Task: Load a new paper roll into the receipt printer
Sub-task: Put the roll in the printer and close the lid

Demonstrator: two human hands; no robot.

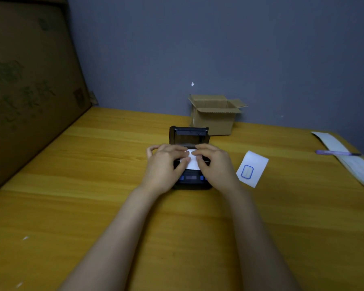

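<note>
At the middle of a yellow wooden table (72,185), a person's left hand (163,164) and right hand (215,163) meet over a small black receipt printer (190,181), both bare forearms reaching in from the near edge. Each hand is curled, fingers and thumb pinching the white paper (192,159) that lies across the top of the machine between them; the left thumb presses its left edge, the right fingertips (194,153) rest on its far corner. Whether the roll itself sits down in the bay cannot be told, as the hands cover it. The printer's lid (189,135) stands raised at the far side, and blue buttons show on its near face between the wrists.

Just right of the printer, a white paper roll with a blue-edged core (251,169) lies on its side on the table. Farther right, a long white paper slip (345,156) runs along the table's edge with a purple pen (337,152) lying across it. Behind the printer, against the grey wall (219,49), sits a small open cardboard box (214,117). A large printed carton (29,85) fills the far left.
</note>
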